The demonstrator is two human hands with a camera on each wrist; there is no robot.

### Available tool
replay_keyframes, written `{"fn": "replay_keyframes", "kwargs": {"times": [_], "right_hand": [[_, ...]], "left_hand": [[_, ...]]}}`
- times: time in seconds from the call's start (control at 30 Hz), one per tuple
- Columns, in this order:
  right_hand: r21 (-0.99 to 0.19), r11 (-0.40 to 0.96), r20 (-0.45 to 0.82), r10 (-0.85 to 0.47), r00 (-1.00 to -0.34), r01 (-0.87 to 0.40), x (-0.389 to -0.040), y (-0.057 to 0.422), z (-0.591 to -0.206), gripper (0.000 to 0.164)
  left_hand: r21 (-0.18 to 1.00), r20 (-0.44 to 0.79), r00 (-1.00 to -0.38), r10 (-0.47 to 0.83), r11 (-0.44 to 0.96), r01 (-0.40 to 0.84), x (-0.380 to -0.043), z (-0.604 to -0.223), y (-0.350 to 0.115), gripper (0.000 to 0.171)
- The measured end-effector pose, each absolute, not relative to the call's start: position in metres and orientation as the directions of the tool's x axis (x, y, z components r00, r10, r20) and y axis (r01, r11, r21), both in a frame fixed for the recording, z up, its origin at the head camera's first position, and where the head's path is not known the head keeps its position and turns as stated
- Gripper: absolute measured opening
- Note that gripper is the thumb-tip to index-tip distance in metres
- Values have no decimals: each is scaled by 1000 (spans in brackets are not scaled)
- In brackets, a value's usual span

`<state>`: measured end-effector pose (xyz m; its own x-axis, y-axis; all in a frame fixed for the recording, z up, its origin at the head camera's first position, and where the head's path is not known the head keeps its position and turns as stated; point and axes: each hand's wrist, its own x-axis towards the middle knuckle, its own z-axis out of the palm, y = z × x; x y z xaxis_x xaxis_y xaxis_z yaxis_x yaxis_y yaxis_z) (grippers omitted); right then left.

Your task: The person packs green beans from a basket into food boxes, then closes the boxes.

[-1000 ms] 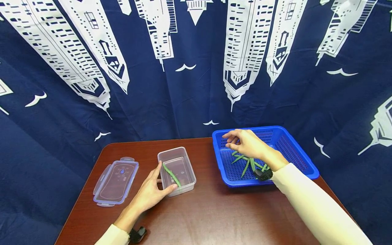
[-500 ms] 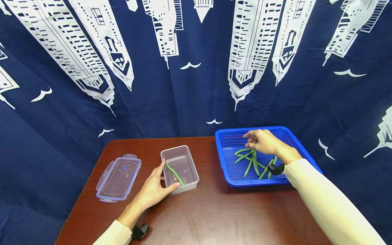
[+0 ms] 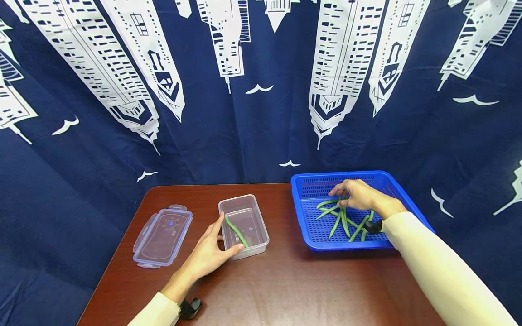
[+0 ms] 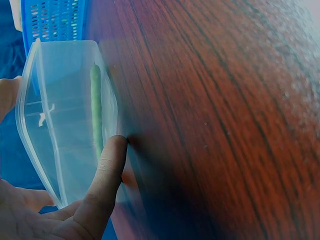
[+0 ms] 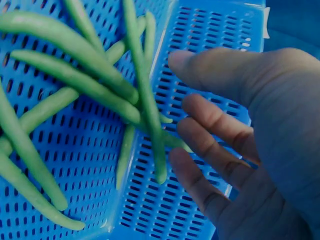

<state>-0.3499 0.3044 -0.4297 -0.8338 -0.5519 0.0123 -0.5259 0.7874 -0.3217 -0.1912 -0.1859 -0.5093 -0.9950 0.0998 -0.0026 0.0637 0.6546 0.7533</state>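
Observation:
My left hand [image 3: 208,253] holds a clear plastic food container [image 3: 257,215] at its left side and near end, thumb and fingers spread around the corner. A single green bean [image 3: 236,231] lies lengthwise inside it, along the left wall. Over the blue basket, my right hand [image 3: 356,194] hovers with bent fingers and nothing between them. Several green beans [image 3: 344,222] lie loosely crossed on the basket floor below. In the right wrist view, the thumb and fingertips are apart, right beside the end of a bean [image 5: 147,95].
The blue perforated basket [image 3: 299,217] stands at the table's right. A clear lid with a lilac rim [image 3: 163,237] lies flat on the left of the brown wooden table [image 3: 285,290]. Behind hangs a dark blue cloth [image 3: 269,136] with white building prints.
My right hand has lowered into the basket toward the beans, moving right from the basket's left rim. The left hand keeps its place at the food container. The head view has shifted slightly.

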Motion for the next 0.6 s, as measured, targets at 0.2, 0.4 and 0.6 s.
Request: {"fn": "replay_keyframes", "kwargs": {"times": [0.2, 0.4, 0.6], "right_hand": [[-330, 757, -32, -607, -794, -564, -355, 305, -441, 34], [-355, 757, -75, -609, -790, -549, -357, 299, -445, 30], [-301, 775, -82, -602, -794, -556, -358, 298, -450, 24]], "left_hand": [[755, -10, -995, 98, 654, 57, -190, -510, -185, 124], [750, -12, -995, 97, 659, 56, -191, -510, -186, 124], [749, -9, -995, 95, 660, 56, -193, -510, -186, 124]]}}
